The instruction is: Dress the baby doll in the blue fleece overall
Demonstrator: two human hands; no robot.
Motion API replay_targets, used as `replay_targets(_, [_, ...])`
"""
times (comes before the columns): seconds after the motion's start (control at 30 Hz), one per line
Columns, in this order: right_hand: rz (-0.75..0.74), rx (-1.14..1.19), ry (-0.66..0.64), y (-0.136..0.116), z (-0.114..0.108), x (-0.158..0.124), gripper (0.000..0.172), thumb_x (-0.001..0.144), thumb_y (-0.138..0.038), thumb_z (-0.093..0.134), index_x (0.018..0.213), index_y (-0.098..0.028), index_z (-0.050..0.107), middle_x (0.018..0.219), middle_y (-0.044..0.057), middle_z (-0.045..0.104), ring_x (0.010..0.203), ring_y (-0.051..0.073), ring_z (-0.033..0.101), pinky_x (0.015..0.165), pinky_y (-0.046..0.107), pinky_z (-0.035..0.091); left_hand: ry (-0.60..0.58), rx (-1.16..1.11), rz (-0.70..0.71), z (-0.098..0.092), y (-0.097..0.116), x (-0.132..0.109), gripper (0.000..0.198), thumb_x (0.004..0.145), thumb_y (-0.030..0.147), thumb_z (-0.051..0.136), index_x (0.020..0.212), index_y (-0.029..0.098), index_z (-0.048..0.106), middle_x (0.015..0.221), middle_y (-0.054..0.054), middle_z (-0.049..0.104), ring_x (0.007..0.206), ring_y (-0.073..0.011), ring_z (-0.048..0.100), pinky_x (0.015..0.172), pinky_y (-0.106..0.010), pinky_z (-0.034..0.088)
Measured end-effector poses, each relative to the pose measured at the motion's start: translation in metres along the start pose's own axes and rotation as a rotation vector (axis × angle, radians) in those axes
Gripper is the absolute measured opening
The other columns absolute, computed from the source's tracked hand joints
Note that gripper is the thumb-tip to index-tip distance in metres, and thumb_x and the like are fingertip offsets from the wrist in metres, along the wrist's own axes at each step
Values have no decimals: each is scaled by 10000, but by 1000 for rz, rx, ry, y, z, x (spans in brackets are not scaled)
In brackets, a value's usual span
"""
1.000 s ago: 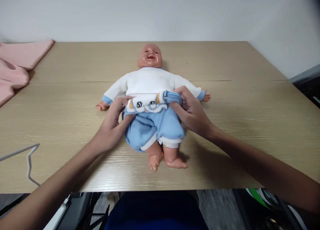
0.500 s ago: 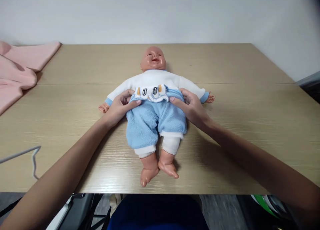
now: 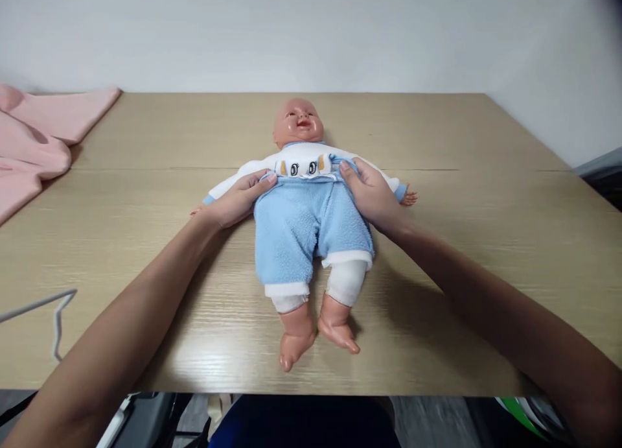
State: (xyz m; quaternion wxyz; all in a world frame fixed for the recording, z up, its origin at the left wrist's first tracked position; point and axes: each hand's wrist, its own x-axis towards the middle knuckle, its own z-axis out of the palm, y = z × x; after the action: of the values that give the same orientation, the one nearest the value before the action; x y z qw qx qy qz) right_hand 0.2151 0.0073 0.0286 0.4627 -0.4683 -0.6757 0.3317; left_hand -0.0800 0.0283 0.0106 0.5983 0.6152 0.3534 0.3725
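Observation:
A baby doll (image 3: 298, 124) lies on its back on the wooden table, head toward the wall and bare feet toward me. It wears a white top (image 3: 265, 166) with blue cuffs and light blue fleece pants (image 3: 289, 231) over white leggings. My left hand (image 3: 243, 198) pinches the waistband of the pants on the left side, thumb on top. On the right side my right hand (image 3: 372, 192) grips the same waistband, with the other fingers hidden behind the cloth. Between the hands, an embroidered patch with two eyes (image 3: 304, 168) shows at the doll's belly.
A pink cloth (image 3: 36, 133) lies at the table's left edge. A white wire piece (image 3: 56, 305) rests near the front left of the table (image 3: 486, 240). A plain wall (image 3: 301, 33) stands behind. Dark items and a green-rimmed object (image 3: 522, 415) sit below the front edge.
Both hands have pulled the pants' waistband up toward the doll's chest. The patch has folded so its lower part is hidden, and the doll's legs have shifted slightly right.

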Motion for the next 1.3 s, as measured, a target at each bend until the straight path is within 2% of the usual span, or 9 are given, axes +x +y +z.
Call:
replay_targets(0.17, [64,18,-110,2,-21,0,405,1083,-580,614,850,-250,630,875,20,630,885,240,578,911,390,490,-120,-96,-84,-17,0,3,503,833,616,973,1052,189,819,990,-84,777,823,-211,692,753,-308,553])
replay_targets(0.3, [111,181,-274,6,-49,-24,133,929,-365,675,1000,-256,704,951,14,688,908,249,621,887,386,521,-301,15,-127,-42,8,-13,436,801,461,1005,1104,198,835,1011,-113,807,895,-266,770,810,-355,629])
replay_targets(0.4, [143,138,-406,14,-65,-42,339,870,-375,836,1180,-269,749,1066,30,748,989,283,687,921,408,587,-356,116,-107,-46,11,-27,478,811,288,1000,1240,237,795,1161,-126,809,1124,-317,794,940,-406,668])
replay_targets(0.53, [132,18,-453,15,-69,-56,469,824,-399,969,1229,-278,767,1238,81,794,1229,384,711,1119,508,586,-213,188,-22,-27,5,-45,620,829,250,1004,1375,272,711,1341,-115,763,1282,-314,742,1089,-410,622])
replay_targets(0.73, [172,61,-466,8,-55,-65,319,963,-500,847,1167,-256,830,1106,97,809,1118,390,742,1032,550,630,-151,87,-26,2,4,-56,483,993,395,882,1432,288,714,1457,-107,744,1350,-326,712,1154,-424,573])
replay_targets(0.97, [301,180,-34,21,-36,-87,515,965,-682,806,1368,-361,783,1425,98,729,1383,378,677,1228,536,557,165,25,-35,24,7,-59,398,1032,577,788,1329,313,813,1510,-72,739,1519,-362,587,1376,-501,359])
replay_targets(1.13, [408,352,-43,33,-32,-80,427,890,-664,899,1067,-304,754,984,39,754,890,280,708,841,430,638,337,-192,-81,37,-5,-56,350,1014,547,818,1257,294,807,1351,-64,783,1369,-327,655,1223,-443,493])
replay_targets(1.2, [412,425,-59,31,-31,-72,453,822,-563,980,868,-276,633,786,-24,600,683,189,547,614,318,513,350,-325,-126,42,-5,-52,303,967,528,870,1129,282,801,1173,-40,795,1166,-294,709,1059,-396,563])
replay_targets(1.3, [409,526,-129,22,-30,-62,572,745,-408,1034,788,-266,481,706,-76,441,599,124,363,523,256,345,352,-417,-168,46,0,-46,268,920,480,915,1031,274,783,1039,-12,766,1019,-256,706,954,-360,566])
